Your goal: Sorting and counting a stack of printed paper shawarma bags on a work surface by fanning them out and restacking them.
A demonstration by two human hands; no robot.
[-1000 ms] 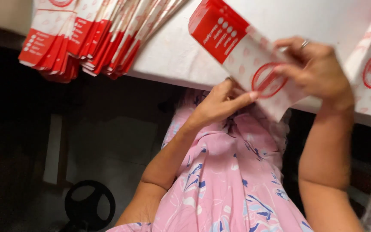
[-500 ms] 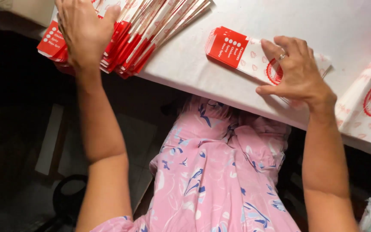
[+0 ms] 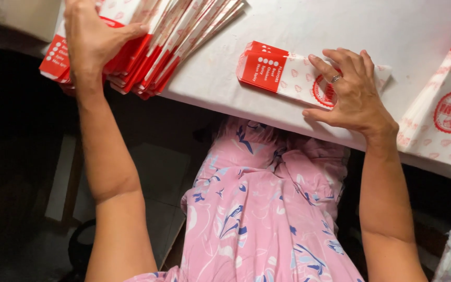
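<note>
Bright, even light falls on the white desk (image 3: 298,31) from above, with little glare. Beneath its edge the floor sinks into deep shadow. Focus is fairly sharp; the frame's corners look slightly soft.

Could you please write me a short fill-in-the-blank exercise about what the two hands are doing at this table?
1. The left hand grips a fanned stack of flat cartons coloured white and ____.
2. The right hand presses a single carton flat on the ____ table.
3. A ____ sits on one finger of the right hand.
4. The person's dress is mainly ____ with a flower print.

Missing words: red; white; ring; pink
</note>
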